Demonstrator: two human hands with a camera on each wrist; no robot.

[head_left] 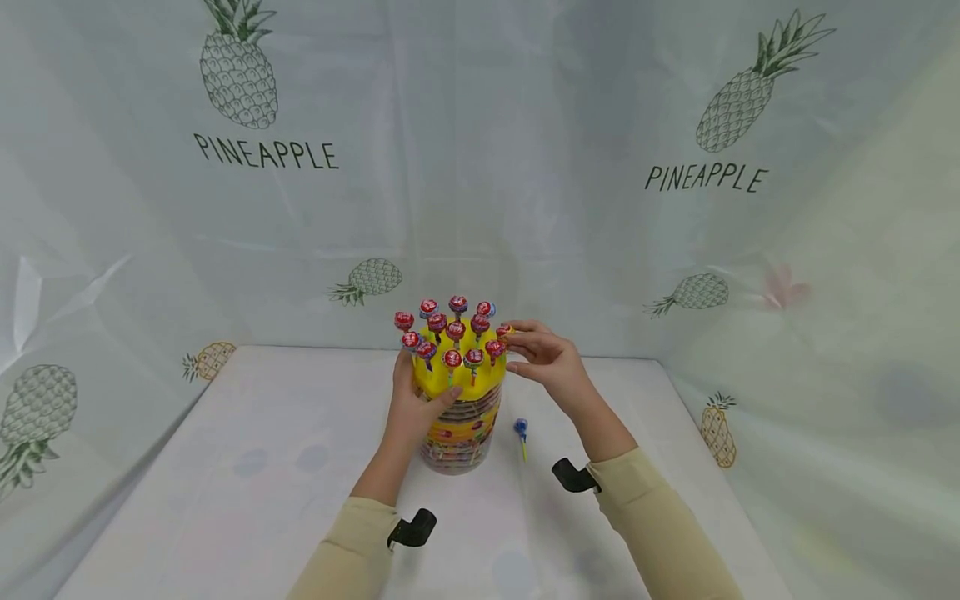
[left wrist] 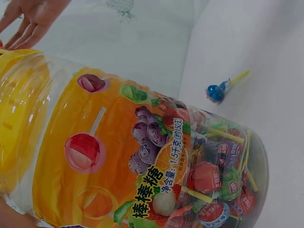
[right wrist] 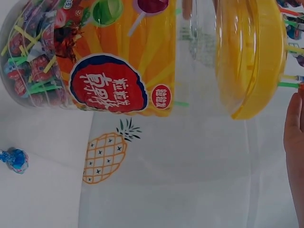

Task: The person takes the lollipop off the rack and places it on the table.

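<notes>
A clear plastic candy jar (head_left: pixel 459 429) with a yellow lid (head_left: pixel 438 383) stands upright on the table. Many red-wrapped lollipops (head_left: pixel 456 331) stick up out of the lid. At the jar's left side, just under the lid, my left hand (head_left: pixel 412 410) grips it, thumb across the front. My right hand (head_left: pixel 551 360) is at the lid's right edge, its fingers on the head of a lollipop (head_left: pixel 505 332); they partly hide it. More wrapped lollipops (left wrist: pixel 209 178) lie inside the jar's bottom, seen in the left wrist view.
One blue-wrapped lollipop (head_left: pixel 521 427) with a yellow-green stick lies on the white table (head_left: pixel 285 467), right of the jar. Behind the table hangs a pale curtain (head_left: pixel 525 167) printed with pineapples.
</notes>
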